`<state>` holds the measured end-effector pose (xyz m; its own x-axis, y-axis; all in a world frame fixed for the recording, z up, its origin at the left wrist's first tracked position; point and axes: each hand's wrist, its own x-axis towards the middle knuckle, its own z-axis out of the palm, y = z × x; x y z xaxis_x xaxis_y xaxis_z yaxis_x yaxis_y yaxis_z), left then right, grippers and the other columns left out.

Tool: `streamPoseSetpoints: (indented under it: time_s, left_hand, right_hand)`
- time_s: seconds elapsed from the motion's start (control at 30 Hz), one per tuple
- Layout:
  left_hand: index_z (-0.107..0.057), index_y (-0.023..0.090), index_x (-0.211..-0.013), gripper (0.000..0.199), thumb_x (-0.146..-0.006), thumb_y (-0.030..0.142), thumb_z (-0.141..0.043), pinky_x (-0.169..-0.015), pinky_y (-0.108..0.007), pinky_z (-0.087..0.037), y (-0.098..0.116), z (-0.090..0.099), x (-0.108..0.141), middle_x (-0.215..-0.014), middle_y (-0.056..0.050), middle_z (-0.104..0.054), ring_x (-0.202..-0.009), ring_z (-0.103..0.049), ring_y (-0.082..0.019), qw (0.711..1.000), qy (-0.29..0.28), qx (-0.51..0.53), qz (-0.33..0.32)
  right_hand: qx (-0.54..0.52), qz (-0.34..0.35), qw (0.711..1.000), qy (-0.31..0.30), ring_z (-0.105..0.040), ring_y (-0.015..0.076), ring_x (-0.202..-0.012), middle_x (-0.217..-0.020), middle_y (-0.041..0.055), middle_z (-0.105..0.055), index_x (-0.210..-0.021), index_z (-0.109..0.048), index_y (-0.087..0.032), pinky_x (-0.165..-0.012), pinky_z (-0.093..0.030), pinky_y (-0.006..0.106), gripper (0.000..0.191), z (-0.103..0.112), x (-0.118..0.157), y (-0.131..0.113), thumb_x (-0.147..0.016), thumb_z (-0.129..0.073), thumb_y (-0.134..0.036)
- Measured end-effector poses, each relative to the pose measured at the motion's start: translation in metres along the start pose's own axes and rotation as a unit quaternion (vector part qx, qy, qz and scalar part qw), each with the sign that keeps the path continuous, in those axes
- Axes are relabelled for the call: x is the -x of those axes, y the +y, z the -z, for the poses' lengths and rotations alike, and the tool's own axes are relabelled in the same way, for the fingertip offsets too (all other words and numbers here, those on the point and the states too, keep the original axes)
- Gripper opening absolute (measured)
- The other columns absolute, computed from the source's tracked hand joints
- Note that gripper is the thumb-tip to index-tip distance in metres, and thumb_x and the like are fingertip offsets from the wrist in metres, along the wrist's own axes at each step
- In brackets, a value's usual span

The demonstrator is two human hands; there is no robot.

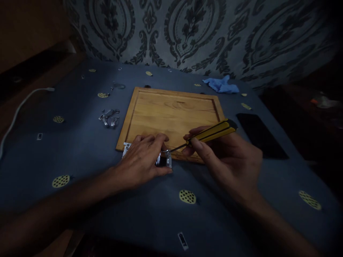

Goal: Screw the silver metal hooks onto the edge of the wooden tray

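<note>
A wooden board [171, 110] with a raised rim lies flat on the table. At its front edge sits a shiny metal fitting [168, 160], partly covered by my left hand [142, 157], whose thumb and fingers are closed round it. The fitting's other end shows at the board's front left corner. In my right hand [227, 157] is a screwdriver [214, 132] with a yellow and black handle, gripped between thumb and fingers. Its thin shaft slants down to the left, with the tip at the fitting's right end. Any screw there is too small to make out.
Left of the board lie several loose metal fittings [109, 117] and a small clear item [118, 86]. A blue cloth [221, 84] is at the back right, and a dark flat phone-like slab [261, 135] at the right. A white cable [20, 103] runs along the left.
</note>
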<state>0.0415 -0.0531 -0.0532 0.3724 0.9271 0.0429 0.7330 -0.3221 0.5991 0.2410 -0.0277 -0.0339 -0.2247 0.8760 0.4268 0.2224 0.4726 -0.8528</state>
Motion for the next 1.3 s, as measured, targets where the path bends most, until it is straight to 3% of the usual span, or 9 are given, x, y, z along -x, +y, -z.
streamPoseSetpoints:
  time_s: [0.33,0.63,0.87,1.13,1.3]
  left_hand:
    - [-0.046,0.02,-0.128,0.065,-0.08,0.038,-0.086,-0.097,-0.045,-0.043,0.0,0.001,0.0,-0.119,-0.006,-0.073,-0.12,-0.063,-0.031,1.0,-0.004,-0.007,0.003]
    - [-0.047,0.022,-0.128,0.062,-0.08,0.036,-0.085,-0.098,-0.045,-0.044,0.003,0.003,-0.001,-0.119,-0.006,-0.072,-0.119,-0.063,-0.031,1.0,-0.008,-0.009,0.014]
    - [-0.047,0.021,-0.128,0.063,-0.081,0.038,-0.085,-0.097,-0.046,-0.044,0.002,0.002,-0.001,-0.117,-0.007,-0.072,-0.118,-0.063,-0.032,1.0,-0.006,-0.016,0.01]
    - [-0.047,0.023,-0.129,0.063,-0.081,0.038,-0.084,-0.098,-0.044,-0.044,0.001,0.001,0.0,-0.12,-0.006,-0.072,-0.119,-0.063,-0.031,1.0,0.001,-0.017,0.006]
    - [-0.047,0.023,-0.128,0.062,-0.081,0.038,-0.084,-0.097,-0.045,-0.045,0.002,0.001,0.0,-0.12,-0.006,-0.072,-0.118,-0.063,-0.031,1.0,-0.004,-0.013,0.01]
  right_hand:
    - [0.021,0.003,1.0,0.002,-0.074,0.0137,-0.065,-0.086,-0.0005,-0.075,-0.099,-0.073,-0.024,-0.062,-0.063,0.026,0.011,0.001,0.001,0.001,-0.091,-0.075,-0.031]
    - [0.041,-0.011,0.999,0.008,-0.071,0.0163,-0.065,-0.082,-0.0024,-0.074,-0.086,-0.073,-0.028,-0.06,-0.062,0.029,0.016,0.0,-0.001,-0.004,-0.081,-0.084,-0.038]
    - [0.009,-0.041,0.998,-0.037,-0.076,0.0164,-0.069,-0.09,0.0005,-0.078,-0.104,-0.073,-0.025,-0.067,-0.065,0.028,0.024,0.003,-0.005,-0.01,-0.086,-0.08,-0.04]
    - [0.022,-0.026,0.999,-0.008,-0.071,0.0145,-0.063,-0.08,-0.0022,-0.073,-0.085,-0.074,-0.026,-0.06,-0.062,0.026,0.02,0.001,-0.006,-0.007,-0.079,-0.085,-0.041]
    - [0.014,-0.034,0.999,-0.006,-0.072,0.0161,-0.065,-0.086,0.0001,-0.076,-0.088,-0.074,-0.025,-0.061,-0.064,0.028,0.022,0.0,-0.004,-0.005,-0.081,-0.083,-0.043]
